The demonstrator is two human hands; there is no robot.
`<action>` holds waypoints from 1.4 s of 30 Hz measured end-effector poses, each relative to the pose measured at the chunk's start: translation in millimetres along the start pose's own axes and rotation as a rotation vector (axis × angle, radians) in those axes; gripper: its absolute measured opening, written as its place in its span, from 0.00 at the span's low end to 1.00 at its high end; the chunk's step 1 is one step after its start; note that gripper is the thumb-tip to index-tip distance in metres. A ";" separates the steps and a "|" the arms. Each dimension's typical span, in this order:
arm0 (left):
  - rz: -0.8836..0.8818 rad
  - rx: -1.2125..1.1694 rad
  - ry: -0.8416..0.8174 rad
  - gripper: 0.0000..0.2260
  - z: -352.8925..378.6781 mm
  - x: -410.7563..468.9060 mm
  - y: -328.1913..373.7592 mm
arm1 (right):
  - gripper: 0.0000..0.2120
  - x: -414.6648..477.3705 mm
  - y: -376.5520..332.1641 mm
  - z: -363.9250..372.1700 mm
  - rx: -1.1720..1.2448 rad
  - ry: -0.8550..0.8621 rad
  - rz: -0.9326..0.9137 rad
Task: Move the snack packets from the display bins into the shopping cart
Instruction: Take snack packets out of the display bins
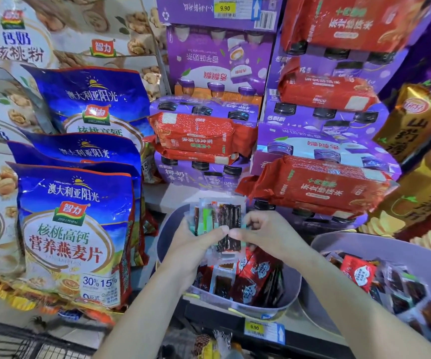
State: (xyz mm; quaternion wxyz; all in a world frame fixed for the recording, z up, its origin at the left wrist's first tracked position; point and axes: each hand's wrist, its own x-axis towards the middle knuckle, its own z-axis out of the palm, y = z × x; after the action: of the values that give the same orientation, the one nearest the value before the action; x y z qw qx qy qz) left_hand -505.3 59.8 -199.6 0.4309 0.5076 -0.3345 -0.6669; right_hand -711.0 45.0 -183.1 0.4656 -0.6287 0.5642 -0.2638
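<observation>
My left hand (196, 239) grips a fanned stack of small snack packets (218, 216) above a grey display bin (291, 288). My right hand (263, 234) meets it from the right, its fingertips pinching a dark packet (228, 243) at the front of the stack. Below the hands, red and dark snack packets (250, 281) lie loose in the bin. A second grey bin (364, 244) at the right holds more packets (359, 273). The black wire cart (9, 340) shows at the bottom left corner.
Blue cereal bags (74, 234) stand close on the left of the bin. Purple drink cartons (209, 174) and red rice packs (320, 185) are stacked behind it. A yellow price tag (254, 327) marks the shelf edge. Gold bags (421, 125) lean at the right.
</observation>
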 end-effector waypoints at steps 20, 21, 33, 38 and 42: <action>-0.019 -0.005 0.076 0.26 -14.9 3.2 -4.3 | 0.08 7.9 45.5 0.5 -1.199 -0.824 -0.119; -0.018 -0.003 0.082 0.24 -15.3 4.3 -5.2 | 0.09 8.8 43.3 -0.1 -1.172 -0.796 -0.136; 0.007 -0.076 0.169 0.29 -27.1 11.7 4.7 | 0.05 -8.9 23.7 -45.4 -0.172 -0.207 -0.049; 0.027 -0.081 0.150 0.37 -28.8 8.3 9.5 | 0.07 -18.0 29.2 -35.5 0.312 -0.141 0.001; 0.046 -0.051 0.100 0.51 -22.7 1.0 9.4 | 0.08 -14.1 20.7 -14.9 0.585 -0.060 0.064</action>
State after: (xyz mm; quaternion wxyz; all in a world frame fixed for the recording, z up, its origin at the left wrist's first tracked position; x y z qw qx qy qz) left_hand -481.3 54.8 -197.6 0.4753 0.5213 -0.3070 -0.6389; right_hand -736.6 55.6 -192.4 0.6517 -0.4571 0.4698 -0.3817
